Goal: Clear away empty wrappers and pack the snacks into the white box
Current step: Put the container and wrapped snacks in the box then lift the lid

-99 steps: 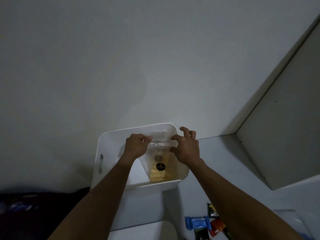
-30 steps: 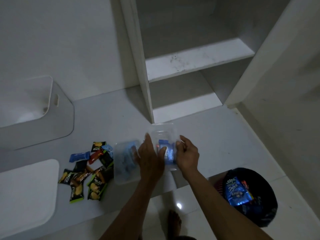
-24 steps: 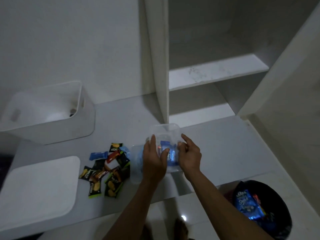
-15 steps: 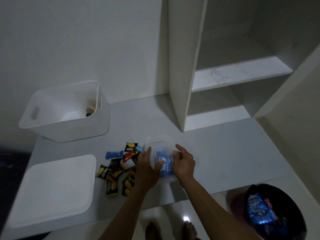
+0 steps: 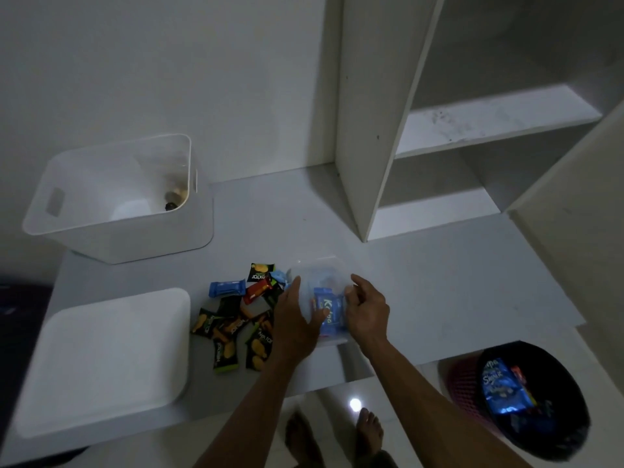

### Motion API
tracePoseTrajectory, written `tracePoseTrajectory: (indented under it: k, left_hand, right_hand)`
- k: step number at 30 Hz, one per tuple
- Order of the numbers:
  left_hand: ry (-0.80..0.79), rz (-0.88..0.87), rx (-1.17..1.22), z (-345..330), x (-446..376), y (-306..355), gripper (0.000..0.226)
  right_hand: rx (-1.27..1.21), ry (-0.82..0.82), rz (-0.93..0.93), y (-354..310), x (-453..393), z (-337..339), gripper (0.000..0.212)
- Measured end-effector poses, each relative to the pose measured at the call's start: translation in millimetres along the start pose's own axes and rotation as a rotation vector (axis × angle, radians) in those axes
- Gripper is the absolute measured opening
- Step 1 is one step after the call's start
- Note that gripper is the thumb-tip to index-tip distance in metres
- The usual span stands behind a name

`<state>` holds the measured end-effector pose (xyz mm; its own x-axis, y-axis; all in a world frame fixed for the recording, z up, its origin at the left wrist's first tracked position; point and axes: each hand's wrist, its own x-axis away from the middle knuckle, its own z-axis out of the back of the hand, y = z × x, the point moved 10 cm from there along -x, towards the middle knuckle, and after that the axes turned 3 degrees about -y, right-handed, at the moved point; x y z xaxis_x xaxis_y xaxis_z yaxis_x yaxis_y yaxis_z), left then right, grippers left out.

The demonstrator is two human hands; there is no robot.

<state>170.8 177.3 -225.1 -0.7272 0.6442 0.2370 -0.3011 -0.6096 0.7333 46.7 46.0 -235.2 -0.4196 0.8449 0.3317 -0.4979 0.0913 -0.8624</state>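
1. Both hands have come off the white box (image 5: 118, 201) and now hold a clear tub (image 5: 320, 298) with blue packets inside.
2. Left hand (image 5: 297, 322) cups its near side; right hand (image 5: 366, 312) pinches the far rim.
3. So one item's already boxed, this looks next.
4. Loose snacks (image 5: 236, 319) sit left of the grip on the surface (image 5: 439, 292); box beyond them.

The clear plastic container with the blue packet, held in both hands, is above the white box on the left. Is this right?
Not quite. The head view shows both hands, left hand and right hand, holding the clear plastic container over the grey counter, well apart from the white box.
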Motion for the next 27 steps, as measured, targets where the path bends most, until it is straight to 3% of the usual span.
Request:
tracePoseTrajectory:
  k: [4, 15, 19, 23, 27]
  left_hand:
    - [0.008, 0.031, 0.224, -4.1, 2.3, -14.2, 0.082]
    - [0.022, 0.053, 0.249, -7.3, 17.8, 6.3, 0.080]
    - [0.061, 0.042, 0.270, 4.4, 26.2, 28.8, 0.091]
    - [0.190, 0.015, 0.202, 38.6, 36.2, 57.3, 0.078]
    - [0.251, 0.045, 0.234, 79.8, 31.8, 67.7, 0.080]
  right_hand:
    - [0.010, -0.087, 0.045, 1.3, -0.2, -11.9, 0.044]
    - [-0.066, -0.244, 0.099, -1.7, 10.6, -15.0, 0.052]
    - [-0.034, -0.256, 0.149, -29.2, 17.2, -0.6, 0.053]
    - [-0.008, -0.290, 0.240, -75.6, 22.1, 5.9, 0.052]
    - [0.022, -0.323, 0.349, -130.2, 28.9, 0.0, 0.055]
